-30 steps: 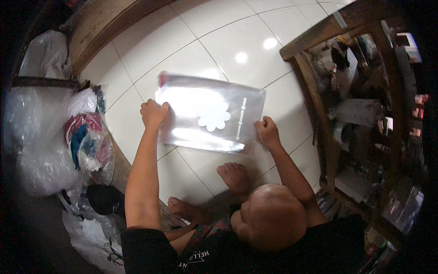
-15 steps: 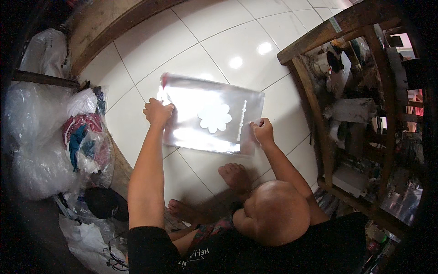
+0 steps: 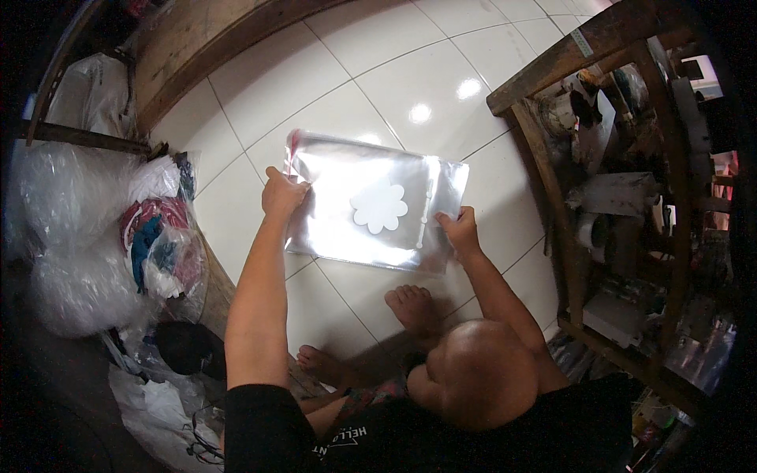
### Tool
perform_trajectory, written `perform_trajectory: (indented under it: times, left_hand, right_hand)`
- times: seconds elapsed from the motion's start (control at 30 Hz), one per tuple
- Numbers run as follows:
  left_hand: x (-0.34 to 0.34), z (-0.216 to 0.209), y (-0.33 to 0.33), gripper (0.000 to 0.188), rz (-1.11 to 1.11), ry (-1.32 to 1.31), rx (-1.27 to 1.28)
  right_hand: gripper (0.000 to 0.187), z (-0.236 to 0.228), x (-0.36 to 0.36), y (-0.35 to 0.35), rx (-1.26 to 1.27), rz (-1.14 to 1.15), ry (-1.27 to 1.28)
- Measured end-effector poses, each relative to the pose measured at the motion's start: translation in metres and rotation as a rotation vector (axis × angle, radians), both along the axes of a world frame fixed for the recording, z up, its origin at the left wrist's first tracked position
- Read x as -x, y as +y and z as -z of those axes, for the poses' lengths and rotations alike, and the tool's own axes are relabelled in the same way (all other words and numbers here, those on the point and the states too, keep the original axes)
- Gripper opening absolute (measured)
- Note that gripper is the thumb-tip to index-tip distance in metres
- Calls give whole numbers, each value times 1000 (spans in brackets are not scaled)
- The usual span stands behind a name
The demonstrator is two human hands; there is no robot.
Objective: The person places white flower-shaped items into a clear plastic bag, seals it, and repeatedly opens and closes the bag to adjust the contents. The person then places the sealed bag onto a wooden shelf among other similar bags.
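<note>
A stack of clear, shiny plastic bags [image 3: 327, 225], with a white flower shape [image 3: 379, 206] and a white strip near its right end, lies flat between my hands over the tiled floor. My left hand [image 3: 284, 193] grips the left edge, thumb on top and the other fingers mostly hidden beneath. At the right edge my right hand [image 3: 460, 231] pinches the plastic, thumb uppermost. Bright glare washes out part of the surface. I cannot tell how many layers are there.
White floor tiles [image 3: 347, 303] surround the plastic, and bare feet [image 3: 412, 309] are just below it. Plastic-wrapped bundles [image 3: 79, 213] and bagged cloth [image 3: 162, 248] line the left. A wooden rack [image 3: 544, 213] full of objects stands right; a wooden beam [image 3: 213, 63] crosses the upper left.
The whole view has shifted slightly, carrying the scene a little to the right. My right thumb now lies further over the plastic's right edge. Both hands keep their hold.
</note>
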State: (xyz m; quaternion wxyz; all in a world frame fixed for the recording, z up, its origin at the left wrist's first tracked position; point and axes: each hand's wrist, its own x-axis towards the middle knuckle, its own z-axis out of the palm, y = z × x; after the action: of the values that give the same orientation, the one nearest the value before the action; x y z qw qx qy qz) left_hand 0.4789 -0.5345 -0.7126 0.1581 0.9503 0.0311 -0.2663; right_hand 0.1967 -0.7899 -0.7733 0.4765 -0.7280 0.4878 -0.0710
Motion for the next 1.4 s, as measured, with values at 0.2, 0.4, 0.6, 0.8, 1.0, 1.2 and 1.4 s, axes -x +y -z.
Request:
perform_trajectory:
  times: [0.2, 0.4, 0.6, 0.8, 1.0, 1.2, 1.4]
  left_hand:
    - [-9, 9, 12, 72, 19, 22, 117]
    - [-20, 31, 18, 65, 45, 94, 42]
    - [-5, 15, 3, 62, 72, -66, -44]
    - [-16, 17, 20, 64, 109, 24, 153]
    - [-22, 0, 31, 67, -46, 290, 509]
    - [-10, -10, 44, 63, -155, 628, 791]
    - [-5, -8, 43, 52, -203, 685, 710]
  right_hand:
    - [60, -28, -15, 3, -198, 87, 3]
    - [53, -2, -15, 0, 20, -24, 122]
    - [38, 5, -5, 3, -77, -35, -79]
    - [38, -24, -11, 9, -257, -35, -162]
    - [38, -27, -11, 7, -311, -44, -263]
    - [36, -54, -10, 9, -630, 92, -364]
    - [47, -61, -14, 14, -652, 323, -301]
